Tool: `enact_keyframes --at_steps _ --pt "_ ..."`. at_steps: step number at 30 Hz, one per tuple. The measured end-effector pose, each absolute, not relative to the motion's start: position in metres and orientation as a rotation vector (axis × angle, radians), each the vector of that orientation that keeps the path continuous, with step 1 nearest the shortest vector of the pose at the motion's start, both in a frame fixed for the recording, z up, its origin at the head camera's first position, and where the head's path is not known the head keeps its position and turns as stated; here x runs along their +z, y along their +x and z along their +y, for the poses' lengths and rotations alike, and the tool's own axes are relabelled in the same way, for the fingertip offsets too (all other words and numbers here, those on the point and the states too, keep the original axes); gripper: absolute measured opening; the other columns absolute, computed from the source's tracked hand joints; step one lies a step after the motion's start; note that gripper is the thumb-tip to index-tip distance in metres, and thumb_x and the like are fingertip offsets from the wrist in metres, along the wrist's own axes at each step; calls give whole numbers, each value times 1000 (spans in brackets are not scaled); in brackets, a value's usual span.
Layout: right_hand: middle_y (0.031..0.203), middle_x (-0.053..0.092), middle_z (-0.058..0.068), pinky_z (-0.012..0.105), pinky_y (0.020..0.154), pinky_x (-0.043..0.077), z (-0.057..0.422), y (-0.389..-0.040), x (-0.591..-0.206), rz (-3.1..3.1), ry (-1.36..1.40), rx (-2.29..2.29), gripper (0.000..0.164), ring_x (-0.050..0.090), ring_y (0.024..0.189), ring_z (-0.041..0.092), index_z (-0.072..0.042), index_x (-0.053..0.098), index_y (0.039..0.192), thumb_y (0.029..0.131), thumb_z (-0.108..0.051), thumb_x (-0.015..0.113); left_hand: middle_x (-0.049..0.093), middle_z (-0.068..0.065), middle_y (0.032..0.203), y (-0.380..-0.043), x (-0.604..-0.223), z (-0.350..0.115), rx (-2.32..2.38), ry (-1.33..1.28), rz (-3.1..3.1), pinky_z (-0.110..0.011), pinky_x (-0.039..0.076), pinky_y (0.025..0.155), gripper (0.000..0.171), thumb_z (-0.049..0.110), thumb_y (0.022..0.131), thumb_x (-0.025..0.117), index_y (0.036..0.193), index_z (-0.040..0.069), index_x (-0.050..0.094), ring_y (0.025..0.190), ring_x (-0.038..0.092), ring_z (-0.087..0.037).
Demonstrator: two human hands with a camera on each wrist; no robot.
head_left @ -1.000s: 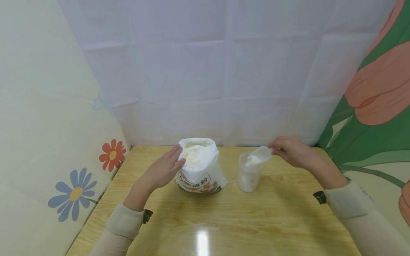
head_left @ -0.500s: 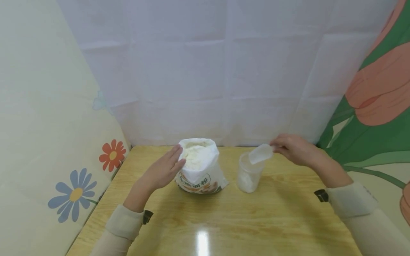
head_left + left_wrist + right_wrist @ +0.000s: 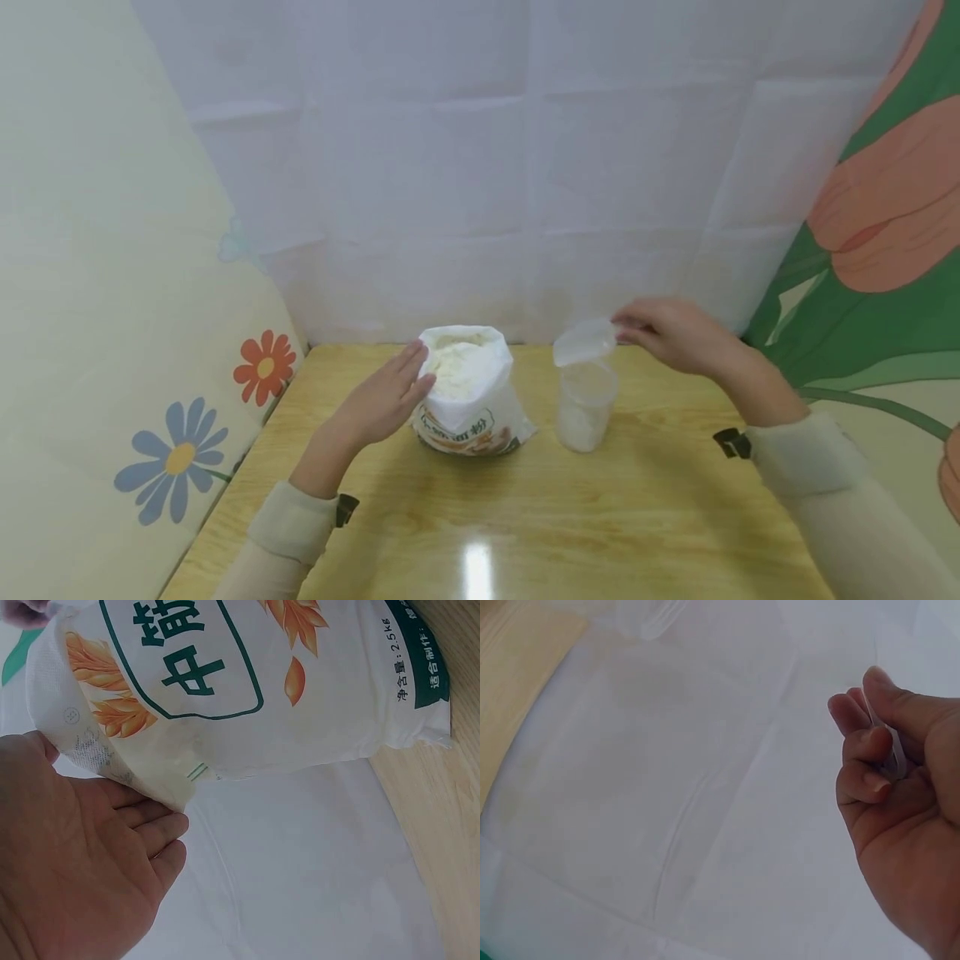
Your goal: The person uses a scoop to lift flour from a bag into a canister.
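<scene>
A white flour bag with its top rolled open stands on the table, pale flour heaped inside. My left hand rests against the bag's left side near the rim, fingers fairly straight. In the left wrist view, the left fingers touch the bag's edge. To the right of the bag stands a clear plastic container with white powder in its lower part. Above its mouth is a translucent scoop, slightly blurred. My right hand pinches its handle between thumb and curled fingers, as the right wrist view shows.
Both things stand on a wooden table towards its back edge. A white cloth hangs behind. Flower-painted walls flank the table on both sides.
The powder in the scoop has tipped into the container. The scoop and my right hand have risen and shifted left over the container's mouth. My left hand and the bag have stayed put.
</scene>
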State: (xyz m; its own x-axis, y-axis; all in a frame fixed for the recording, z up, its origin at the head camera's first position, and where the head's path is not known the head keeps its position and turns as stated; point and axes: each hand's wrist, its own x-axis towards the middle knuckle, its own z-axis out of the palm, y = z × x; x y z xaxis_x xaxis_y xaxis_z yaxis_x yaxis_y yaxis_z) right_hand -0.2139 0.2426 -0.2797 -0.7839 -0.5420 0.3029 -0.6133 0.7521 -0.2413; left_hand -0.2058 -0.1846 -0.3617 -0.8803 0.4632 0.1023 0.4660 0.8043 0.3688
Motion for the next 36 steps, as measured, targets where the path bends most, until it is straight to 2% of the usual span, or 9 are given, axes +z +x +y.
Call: enact_keyframes --at_steps 15,21,30,36 --pt "113 72 17 50 87 57 186 -232 -266 -2728 956 473 27 69 100 32 2 70 121 100 -15 65 15 -15 168 -205 -358 -185 -600 -754 -2970 -50 18 125 71 49 110 27 159 -2 22 155 16 -33" --pt "111 72 19 50 87 57 172 -238 -271 -2714 993 485 26 68 99 34 4 71 118 99 -12 67 13 -14 168 -204 -360 -185 -586 -752 -2992 -49 17 126 73 52 110 25 159 -1 21 156 13 -31" --pt "112 72 20 51 92 55 156 -243 -278 -2716 1029 430 26 68 102 36 5 71 118 99 -12 65 16 -18 167 -203 -362 -185 -566 -775 -2969 -52 19 125 72 49 110 28 157 -5 23 154 16 -35" --pt "106 73 20 49 90 56 143 -247 -279 -2656 1092 407 24 69 98 35 5 72 114 97 -11 67 16 -17 168 -203 -363 -188 -541 -753 -2968 -51 19 125 73 52 110 25 158 -3 23 155 16 -34"
